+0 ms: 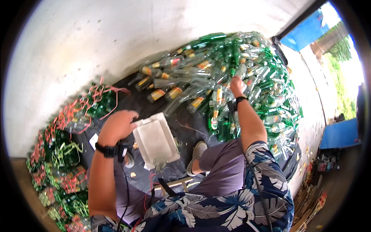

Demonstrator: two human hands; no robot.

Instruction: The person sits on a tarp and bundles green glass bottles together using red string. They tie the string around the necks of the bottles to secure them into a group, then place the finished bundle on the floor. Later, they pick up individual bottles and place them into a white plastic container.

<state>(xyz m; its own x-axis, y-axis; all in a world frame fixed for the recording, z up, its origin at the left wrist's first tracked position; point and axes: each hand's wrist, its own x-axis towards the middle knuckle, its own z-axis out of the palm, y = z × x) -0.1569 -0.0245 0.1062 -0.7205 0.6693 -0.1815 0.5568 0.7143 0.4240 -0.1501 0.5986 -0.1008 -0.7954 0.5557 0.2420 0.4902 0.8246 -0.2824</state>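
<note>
My right hand [237,85] reaches into a big heap of empty glass bottles, its fingers closed at the neck of a green bottle [233,72]. Around it lie clear bottles [192,72] and green ones, many with yellow or red labels. My left hand [118,125] is bent above the upper left corner of a white foam tray [153,136], fingers apart; whether its fingertips touch the tray is unclear. A clear glass piece [160,163], perhaps a bottle or jar, stands at the tray's near edge, between my feet.
Bundles of green bottles tied with red string [62,116] and green string [65,153] line the left side. A pale wall [101,37] rises behind. Dark sheeting [185,119] covers the ground. A wooden frame [176,183] is close to my lap, and sticks [310,206] lie at the lower right.
</note>
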